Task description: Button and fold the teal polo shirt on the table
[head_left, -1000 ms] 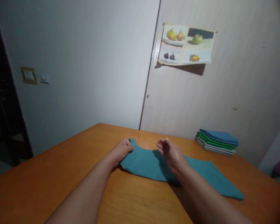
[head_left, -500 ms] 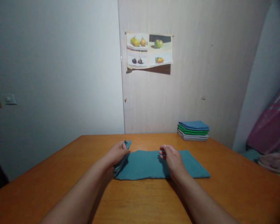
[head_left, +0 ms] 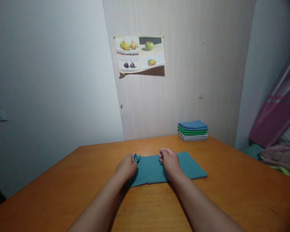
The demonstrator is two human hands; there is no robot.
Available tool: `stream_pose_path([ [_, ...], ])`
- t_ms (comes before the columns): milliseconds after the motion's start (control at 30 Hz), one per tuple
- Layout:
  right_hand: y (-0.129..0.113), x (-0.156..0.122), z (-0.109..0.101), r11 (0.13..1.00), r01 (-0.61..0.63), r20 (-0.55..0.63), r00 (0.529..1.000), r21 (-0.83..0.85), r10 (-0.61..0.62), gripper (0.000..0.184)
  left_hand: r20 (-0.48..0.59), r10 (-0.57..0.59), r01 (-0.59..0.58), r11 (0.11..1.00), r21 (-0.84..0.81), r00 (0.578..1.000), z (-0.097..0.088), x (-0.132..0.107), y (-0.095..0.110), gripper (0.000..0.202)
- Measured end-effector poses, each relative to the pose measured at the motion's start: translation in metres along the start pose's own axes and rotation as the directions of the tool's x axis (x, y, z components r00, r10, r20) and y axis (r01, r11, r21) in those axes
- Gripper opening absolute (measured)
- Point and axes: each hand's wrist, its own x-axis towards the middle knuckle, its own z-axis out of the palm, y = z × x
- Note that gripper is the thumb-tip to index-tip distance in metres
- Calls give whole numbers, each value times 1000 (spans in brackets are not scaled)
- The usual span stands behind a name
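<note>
Behind everything you face a pale wall [head_left: 50,74], and below it the wide orange-brown counter [head_left: 145,209] spreads out in front of you. On the counter lies the teal cloth [head_left: 148,169], directly under and between your hands. Your left hand [head_left: 127,166] is clamped on its left end, a rolled fold poking out past the fingers and the rest of that end hidden from you. Your right hand [head_left: 170,164] is over the cloth right of its middle, fingers curled; you cannot tell whether they meet or touch the fabric. That hand and its forearm cover part of the cloth. A fruit picture sheet [head_left: 140,54] hangs above. Smaller, the folded cloth stack [head_left: 192,132], blue over green over grey, sits well apart at the back right.
</note>
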Motion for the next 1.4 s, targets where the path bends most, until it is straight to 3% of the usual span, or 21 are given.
stream_pose_path([
  [167,6,5,-1,998,31,8,1000,-55,-31,33,-74,-28,21,996,-91,997,4,4,-2,9],
  [300,7,5,-1,997,45,-7,999,-63,-45,31,-16,-19,14,963,-268,1000,15,0,-1,18],
  [433,6,4,-2,997,13,16,1000,-70,-12,30,21,15,-3,865,-502,1000,8,6,-8,26],
  [567,7,1,0,992,33,78,997,-125,-23,27,-153,-6,-90,783,-615,988,-6,18,-26,34],
  [633,6,-5,1,969,125,144,985,-213,-96,24,-235,-23,-132,773,-620,972,-8,20,-35,35],
  [700,2,-16,4,898,285,268,943,-336,-200,22,-272,-17,-158,779,-607,962,-4,19,-42,33],
  [767,-4,-31,8,786,458,438,858,-415,-269,20,-270,8,-172,787,-592,963,1,17,-47,30],
  [900,-13,-62,16,582,700,716,645,-414,-268,34,-232,45,-177,788,-590,972,9,18,-57,28],
  [967,-14,-70,19,506,754,781,584,-420,-222,40,-216,42,-166,785,-597,976,11,20,-62,29],
  [1100,-11,-70,23,444,758,801,584,-478,-134,24,-199,30,-145,792,-593,979,15,23,-67,30],
  [1300,-16,-67,22,426,773,781,589,-470,-207,22,-201,38,-146,818,-556,979,17,19,-62,32],
  [1400,-17,-67,19,395,766,784,600,-508,-156,20,-211,54,-157,848,-507,976,13,14,-57,34],
])
